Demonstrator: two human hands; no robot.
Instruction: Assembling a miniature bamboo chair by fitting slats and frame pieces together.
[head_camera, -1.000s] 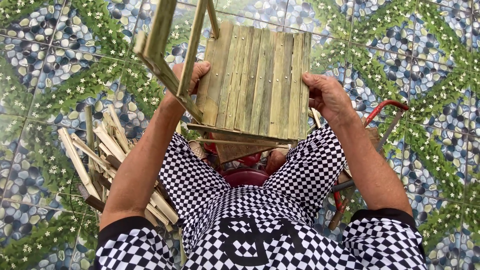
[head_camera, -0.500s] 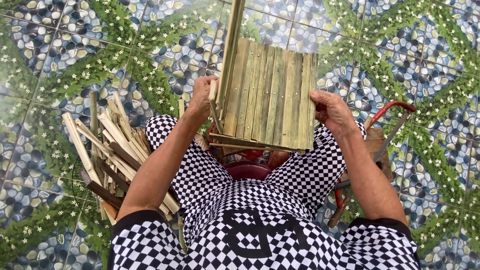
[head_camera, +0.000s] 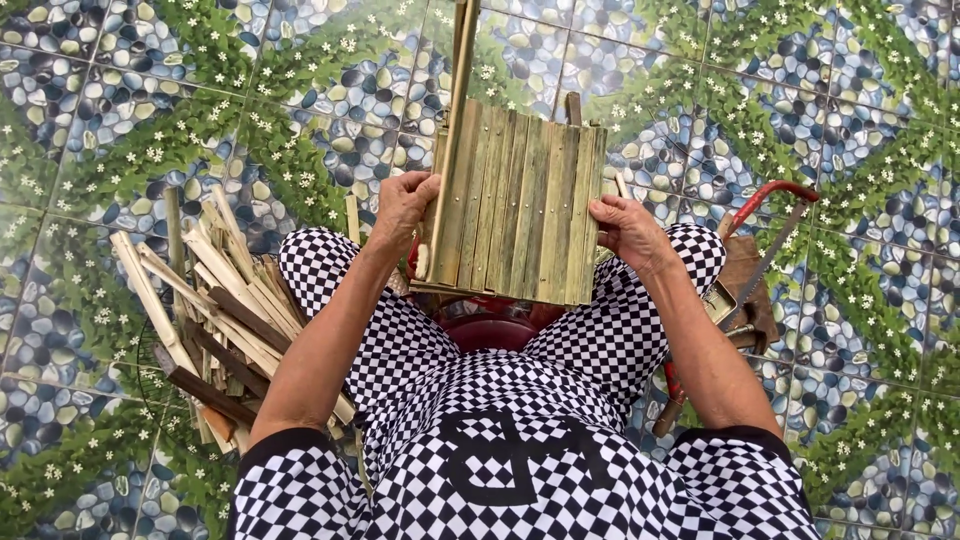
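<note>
Left hand (head_camera: 402, 205) closed on left edge of flat panel of green-brown bamboo slats (head_camera: 520, 212); right hand (head_camera: 628, 228) closed on right edge. Panel held above knees, over dark red round stool (head_camera: 492, 330). Loose split bamboo sticks (head_camera: 215, 305) piled left; red-framed hacksaw (head_camera: 765, 225) lying right on pebble-patterned tile floor (head_camera: 130, 110).

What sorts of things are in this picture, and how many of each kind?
Bamboo slat panel: 1, held by the left hand and right hand
Heap of loose bamboo sticks: 1
Red-framed saw: 1
Red stool: 1
Total: 4
</note>
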